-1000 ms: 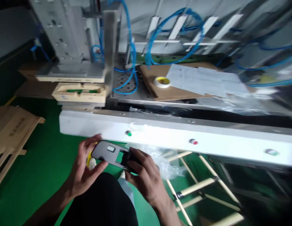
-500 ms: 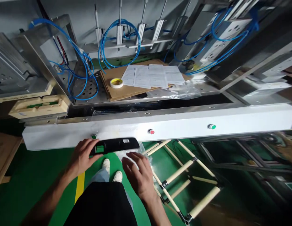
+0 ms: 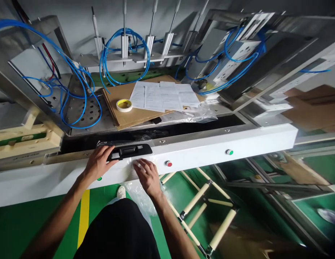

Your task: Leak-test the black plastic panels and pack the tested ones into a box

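Observation:
A long black plastic trim panel with a rectangular cutout near its left end lies over the upper edge of the white machine front. My left hand grips the panel's left end, thumb below and fingers above. Just under the panel's right half is my right hand, its fingers loosely curled and apart, with nothing visible in them. Clear plastic film hangs below the machine front, beside my right forearm. Whether my right fingertips touch the panel or the film, I cannot tell.
Cardboard sheets carry a tape roll and white papers. Blue air hoses loop around cylinders behind. A red button and a green button protrude from the machine front. A pipe frame stands below.
The black trim panel has moved forward from in front of the white machine front to over its upper edge, in my left hand. My right hand has moved up and forward. The view has shifted.

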Demonstrator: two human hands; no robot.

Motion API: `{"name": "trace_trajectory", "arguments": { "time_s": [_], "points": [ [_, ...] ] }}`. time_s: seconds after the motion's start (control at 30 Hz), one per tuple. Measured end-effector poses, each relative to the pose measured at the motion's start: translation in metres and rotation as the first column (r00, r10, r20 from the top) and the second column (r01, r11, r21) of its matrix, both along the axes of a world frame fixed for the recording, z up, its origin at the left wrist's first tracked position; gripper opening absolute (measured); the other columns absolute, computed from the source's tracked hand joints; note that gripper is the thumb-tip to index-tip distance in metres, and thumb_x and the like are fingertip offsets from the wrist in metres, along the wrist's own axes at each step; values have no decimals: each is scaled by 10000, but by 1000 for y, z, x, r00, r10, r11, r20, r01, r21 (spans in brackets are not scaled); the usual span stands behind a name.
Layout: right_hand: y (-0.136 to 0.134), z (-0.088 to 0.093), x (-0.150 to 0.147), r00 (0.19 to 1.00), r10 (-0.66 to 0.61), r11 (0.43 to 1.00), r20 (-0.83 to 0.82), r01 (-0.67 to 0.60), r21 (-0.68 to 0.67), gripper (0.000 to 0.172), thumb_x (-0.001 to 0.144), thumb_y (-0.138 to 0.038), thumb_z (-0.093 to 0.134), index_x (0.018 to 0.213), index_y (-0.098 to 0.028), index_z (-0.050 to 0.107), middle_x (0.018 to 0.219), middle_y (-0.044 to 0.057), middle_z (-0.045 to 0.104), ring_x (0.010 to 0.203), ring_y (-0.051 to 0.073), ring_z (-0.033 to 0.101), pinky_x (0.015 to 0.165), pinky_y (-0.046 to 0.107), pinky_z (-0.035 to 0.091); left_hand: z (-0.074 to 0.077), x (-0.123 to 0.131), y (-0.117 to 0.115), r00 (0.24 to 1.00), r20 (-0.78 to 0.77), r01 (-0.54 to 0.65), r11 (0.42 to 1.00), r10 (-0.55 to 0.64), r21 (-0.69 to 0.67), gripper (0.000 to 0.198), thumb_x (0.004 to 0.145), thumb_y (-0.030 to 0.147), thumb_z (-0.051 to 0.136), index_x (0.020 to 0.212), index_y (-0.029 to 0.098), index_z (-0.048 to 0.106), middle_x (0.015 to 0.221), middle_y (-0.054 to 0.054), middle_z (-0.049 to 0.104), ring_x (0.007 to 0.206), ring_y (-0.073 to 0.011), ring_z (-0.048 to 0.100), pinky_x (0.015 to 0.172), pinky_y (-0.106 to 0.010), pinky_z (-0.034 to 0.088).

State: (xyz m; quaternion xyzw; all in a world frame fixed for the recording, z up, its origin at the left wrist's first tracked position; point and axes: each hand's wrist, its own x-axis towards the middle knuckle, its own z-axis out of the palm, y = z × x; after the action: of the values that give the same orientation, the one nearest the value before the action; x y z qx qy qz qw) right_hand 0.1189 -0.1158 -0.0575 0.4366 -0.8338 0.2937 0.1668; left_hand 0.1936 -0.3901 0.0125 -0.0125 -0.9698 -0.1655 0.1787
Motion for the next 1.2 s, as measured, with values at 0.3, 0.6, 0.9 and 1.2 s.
{"name": "trace_trajectory", "arguments": {
  "time_s": [0.3,0.6,0.9,1.2],
  "points": [
    [8,-2,3,1000,-27,1000,2,27,5,323,1066,-139,592,1338,-229,743,1269,99,793,1302,256,660,1074,432,536,-6,-10,11,999,15,33,999,-33,5,506,977,367,724,1451,237,601,1238,-121,738,1116,-314,720,1005,-488,606],
    [3,11,5,998,-55,998,-11,54,-23,243,1054,-120,623,1252,-209,733,1214,94,799,1237,256,685,1043,424,520,-1,-6,22,998,53,-16,1000,16,7,505,949,370,765,1418,226,643,1285,-130,748,1143,-315,725,996,-472,613],
    [0,50,-11,1000,-7,999,9,7,-39,214,1055,-95,579,1181,-228,690,1020,51,769,981,221,665,965,405,470,5,21,14,1000,30,-2,992,-2,128,721,874,550,822,1474,209,612,1528,-172,655,1441,-376,593,1240,-598,467],
    [-16,73,-42,1000,6,998,8,-6,65,216,1056,-122,517,1163,-224,674,981,66,712,913,252,599,885,407,447,7,41,5,993,9,-116,945,118,306,185,1020,290,606,976,249,781,1221,-109,780,1213,-282,719,1065,-471,587]
  ]
}}
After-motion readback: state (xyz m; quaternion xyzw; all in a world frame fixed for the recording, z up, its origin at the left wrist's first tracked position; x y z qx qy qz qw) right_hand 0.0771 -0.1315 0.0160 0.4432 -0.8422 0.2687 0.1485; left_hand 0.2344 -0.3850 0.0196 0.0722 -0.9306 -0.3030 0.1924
